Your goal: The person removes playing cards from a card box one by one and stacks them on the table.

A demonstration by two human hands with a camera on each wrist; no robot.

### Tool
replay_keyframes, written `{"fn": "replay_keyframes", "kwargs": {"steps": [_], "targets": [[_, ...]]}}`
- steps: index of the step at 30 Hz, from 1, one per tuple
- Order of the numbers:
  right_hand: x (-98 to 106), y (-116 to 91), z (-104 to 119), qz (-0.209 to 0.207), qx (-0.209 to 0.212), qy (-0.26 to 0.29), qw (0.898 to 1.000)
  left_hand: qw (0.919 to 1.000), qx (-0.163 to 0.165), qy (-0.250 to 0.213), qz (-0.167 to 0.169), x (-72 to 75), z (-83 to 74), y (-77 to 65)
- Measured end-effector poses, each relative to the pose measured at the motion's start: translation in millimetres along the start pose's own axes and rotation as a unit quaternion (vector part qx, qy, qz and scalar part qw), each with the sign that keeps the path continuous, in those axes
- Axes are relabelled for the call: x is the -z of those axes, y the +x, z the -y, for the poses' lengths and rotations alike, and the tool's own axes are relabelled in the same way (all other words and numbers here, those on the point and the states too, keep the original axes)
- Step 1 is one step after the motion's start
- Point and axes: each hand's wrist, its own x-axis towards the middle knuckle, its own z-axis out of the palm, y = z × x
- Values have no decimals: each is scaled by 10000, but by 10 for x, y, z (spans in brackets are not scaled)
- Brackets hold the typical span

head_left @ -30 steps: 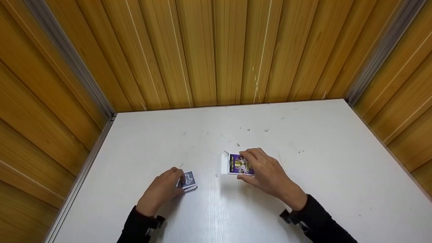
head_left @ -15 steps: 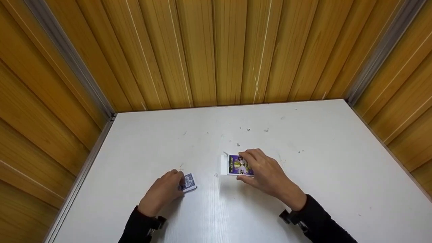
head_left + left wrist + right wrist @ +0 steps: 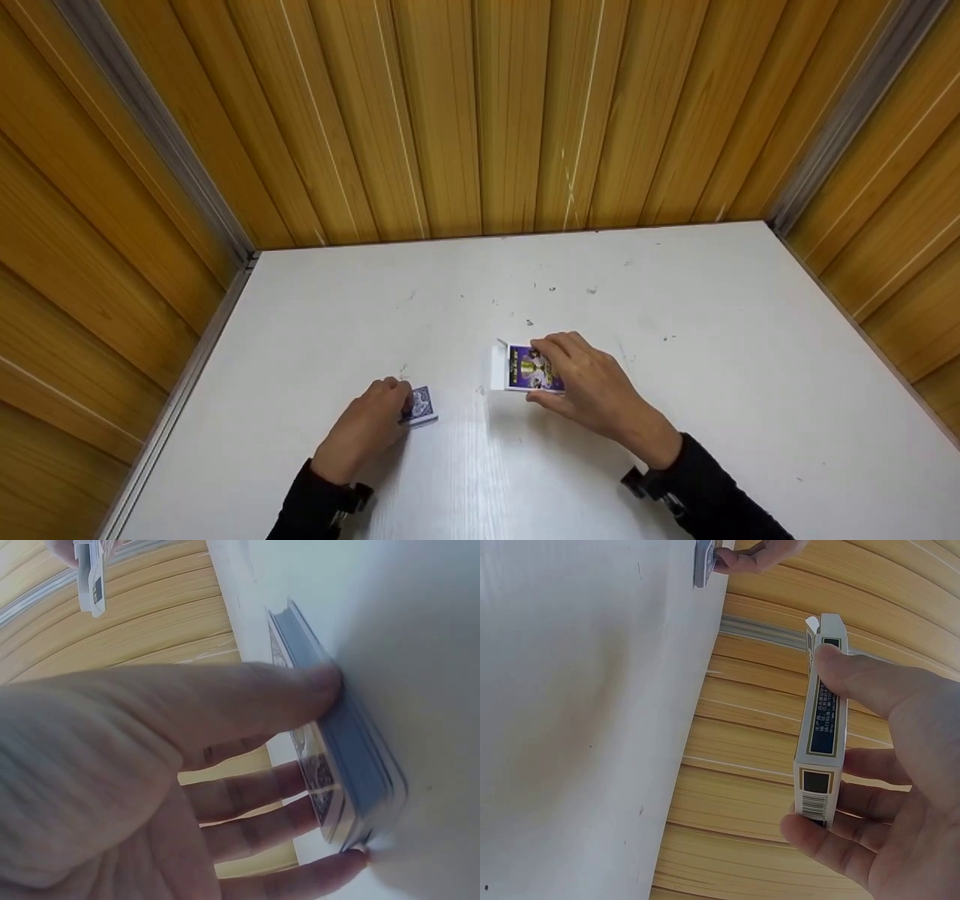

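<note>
A deck of playing cards (image 3: 421, 403) with blue patterned backs lies on the white table. My left hand (image 3: 369, 420) holds it, thumb along one long side and fingers along the other. In the left wrist view the lower cards of the deck (image 3: 352, 746) jut out a little past the rest at one end. My right hand (image 3: 589, 382) grips a card box (image 3: 529, 367) with a purple and gold face, above the table. The box's white flap stands open toward the left. In the right wrist view the box (image 3: 821, 727) shows a dark printed side and a barcode end.
The white table (image 3: 360, 300) carries small dark scuffs. Wood-patterned panels (image 3: 510, 112) rise behind and on both sides, with grey metal posts (image 3: 161, 127) at the corners.
The deck's cards, staggered a second ago, now sit more evenly together under my left hand, which has shifted slightly to the right. My right hand and the box stay almost still.
</note>
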Motion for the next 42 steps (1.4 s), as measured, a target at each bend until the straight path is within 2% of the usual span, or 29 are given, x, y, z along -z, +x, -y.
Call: {"fn": "replay_keyframes", "kwargs": {"steps": [5, 11, 18, 25, 28, 30, 32, 34, 36, 39, 42], "targets": [[6, 4, 2, 24, -34, 1, 10000, 9999, -78, 65, -58, -7, 2, -1], [3, 5, 8, 53, -69, -19, 10000, 9999, -108, 12, 71, -11, 31, 8], [14, 2, 11, 99, -84, 11, 9999, 9999, -14, 12, 152, 5, 11, 14], [13, 0, 7, 74, -77, 25, 9999, 9993, 125, -272, 234, 44, 11, -2], [11, 1, 9, 74, -75, 33, 9999, 9996, 64, -281, -10, 81, -6, 2], [7, 0, 13, 103, -76, 50, 9999, 9986, -190, -212, -450, 103, -42, 15], [-1, -2, 19, 127, -69, 86, 9999, 9926, -619, -151, -1033, 110, -101, 40], [-11, -3, 28, 133, -47, 109, 9998, 9812, -1042, -226, -1608, 100, -180, 62], [-19, 0, 40, 120, -5, 115, 9999, 9685, -1370, -443, -2030, 83, -275, 80], [-30, 6, 62, 104, 57, 107, 9999, 9548, -1594, -1065, -2270, 46, -425, 91], [-33, 11, 99, 124, 101, 114, 9998, 9409, -1717, -1852, -2257, 2, -548, 86]]}}
